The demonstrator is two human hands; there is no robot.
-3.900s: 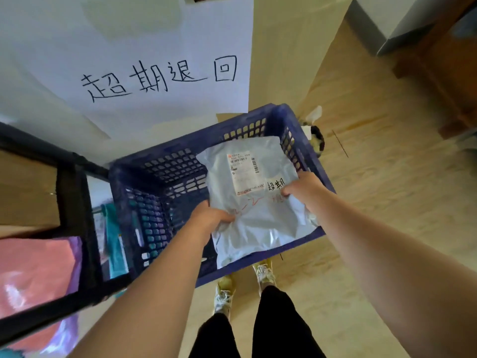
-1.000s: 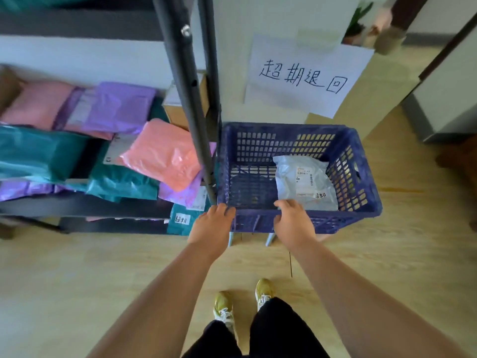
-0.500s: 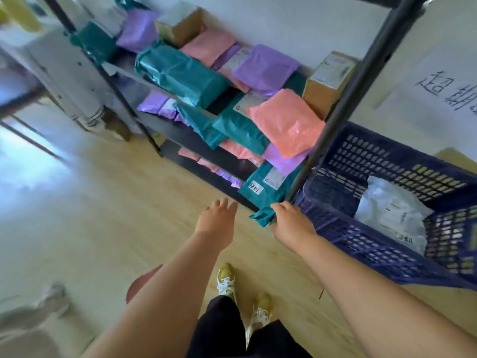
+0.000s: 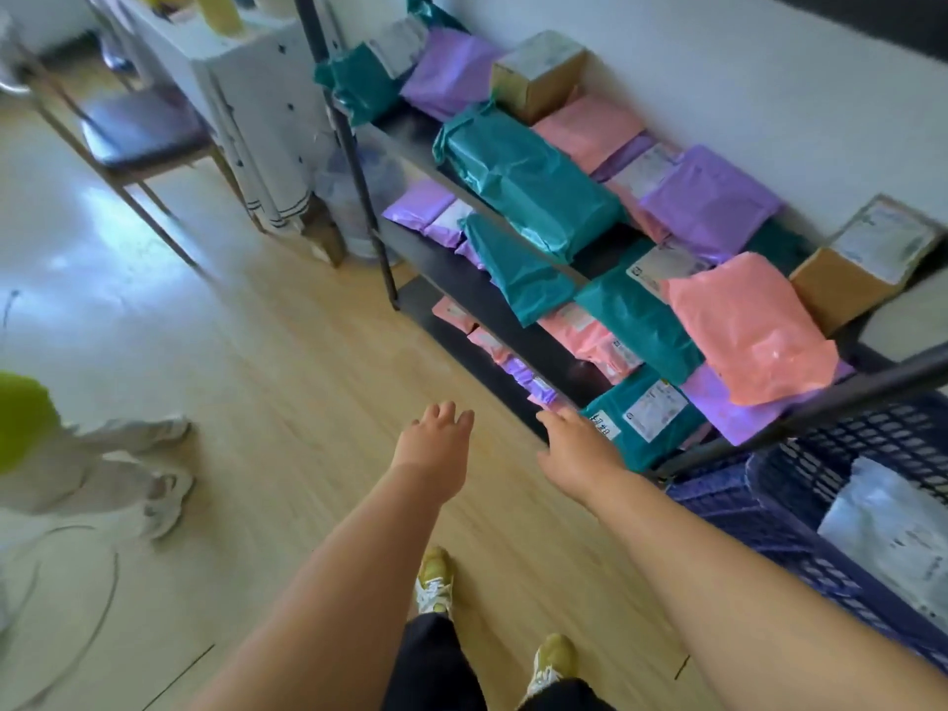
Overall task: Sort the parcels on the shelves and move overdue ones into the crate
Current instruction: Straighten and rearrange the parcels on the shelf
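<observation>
Hovering over the floor (image 4: 308, 377) with left hand (image 4: 433, 443), fingers loose and empty, and just beside the labelled teal parcel (image 4: 667, 443) with right hand (image 4: 577, 449), equally spread.

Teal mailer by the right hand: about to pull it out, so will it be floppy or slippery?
The teal mailer looks like creased plastic film, so probably floppy, sagging when lifted. Its glossy sheen suggests the fingers may slip; a firm pinch seems wise.

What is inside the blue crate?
One pale grey parcel lies in the blue crate. The crate's right part is out of frame, and anything under the parcel is covered.
</observation>
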